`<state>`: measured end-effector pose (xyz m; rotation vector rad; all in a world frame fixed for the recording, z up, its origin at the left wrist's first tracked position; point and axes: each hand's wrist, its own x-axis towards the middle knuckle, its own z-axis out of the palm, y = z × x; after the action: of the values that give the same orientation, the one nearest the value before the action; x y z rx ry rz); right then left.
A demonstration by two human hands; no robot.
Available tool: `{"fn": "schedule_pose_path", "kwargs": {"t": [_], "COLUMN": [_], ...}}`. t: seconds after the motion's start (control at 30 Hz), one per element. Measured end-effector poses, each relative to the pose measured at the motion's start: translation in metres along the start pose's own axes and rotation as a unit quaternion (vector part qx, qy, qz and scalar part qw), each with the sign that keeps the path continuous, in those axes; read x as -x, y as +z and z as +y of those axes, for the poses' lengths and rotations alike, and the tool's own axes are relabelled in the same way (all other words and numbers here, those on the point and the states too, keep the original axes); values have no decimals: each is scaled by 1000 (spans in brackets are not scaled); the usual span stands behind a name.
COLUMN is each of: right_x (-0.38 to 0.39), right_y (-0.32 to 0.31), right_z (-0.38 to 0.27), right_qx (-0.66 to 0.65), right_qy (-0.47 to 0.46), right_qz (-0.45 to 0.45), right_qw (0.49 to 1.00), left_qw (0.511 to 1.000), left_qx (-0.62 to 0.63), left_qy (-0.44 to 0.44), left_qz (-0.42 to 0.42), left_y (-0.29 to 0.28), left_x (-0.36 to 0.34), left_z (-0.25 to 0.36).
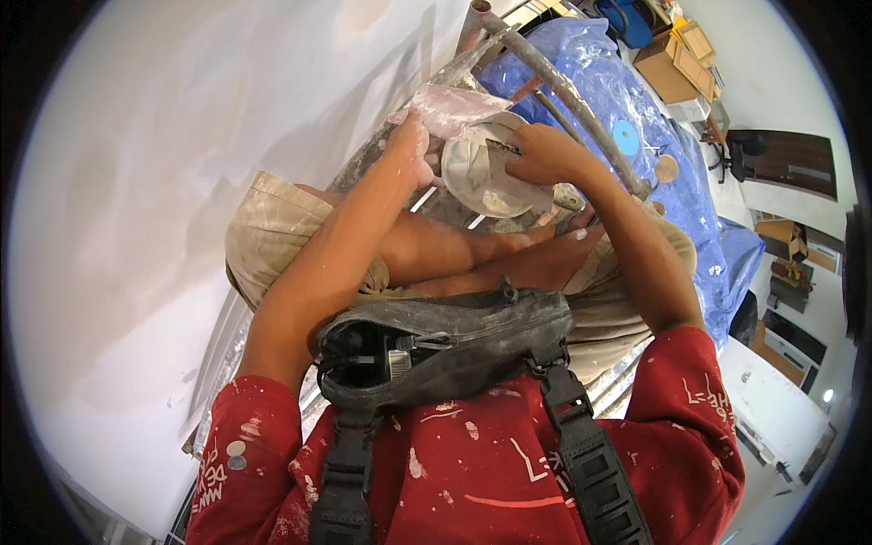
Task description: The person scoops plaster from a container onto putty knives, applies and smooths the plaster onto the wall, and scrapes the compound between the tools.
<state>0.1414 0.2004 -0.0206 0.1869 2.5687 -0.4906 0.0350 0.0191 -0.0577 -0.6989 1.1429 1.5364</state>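
Note:
My left hand (413, 150) is closed on the edge of a flat, pinkish plaster-coated plate (459, 107), which looks like a wide putty knife. The plate leans over the left rim of a round, whitish bucket (468, 171) smeared with plaster. At the bucket's right side, my right hand (540, 154) is closed on a scraper (501, 147) with a dark edge, which reaches into the bucket. Its handle is hidden by my fingers. The bucket stands in front of my crossed legs.
A pale, partly plastered wall (136, 200) rises close on my left. I sit on a scaffold with a metal rail (572, 95) beyond the bucket. Blue plastic sheeting (677, 195) covers things on the right. A black bag (445, 341) hangs across my chest. Cardboard boxes (672, 68) stand farther off.

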Motion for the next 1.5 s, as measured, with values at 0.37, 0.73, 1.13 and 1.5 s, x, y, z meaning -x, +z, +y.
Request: {"fn": "schedule_pose_path", "kwargs": {"t": [0.37, 0.73, 1.13, 1.5], "right_x": [-1, -1, -3, -15], "right_y": [28, 30, 45, 45], "right_z": [-25, -23, -29, -21], "right_qx": [19, 20, -12, -65], "right_qy": [-35, -46, -81, -13], "right_qz": [-27, -9, 3, 7], "right_qw": [999, 999, 997, 998], "left_qw": [999, 998, 997, 996], "left_qx": [-19, 16, 34, 8], "left_qy": [48, 50, 73, 43], "left_qz": [-7, -34, -21, -72], "left_y": [7, 9, -3, 4], "left_x": [9, 4, -14, -6], "left_z": [0, 1, -3, -2]}}
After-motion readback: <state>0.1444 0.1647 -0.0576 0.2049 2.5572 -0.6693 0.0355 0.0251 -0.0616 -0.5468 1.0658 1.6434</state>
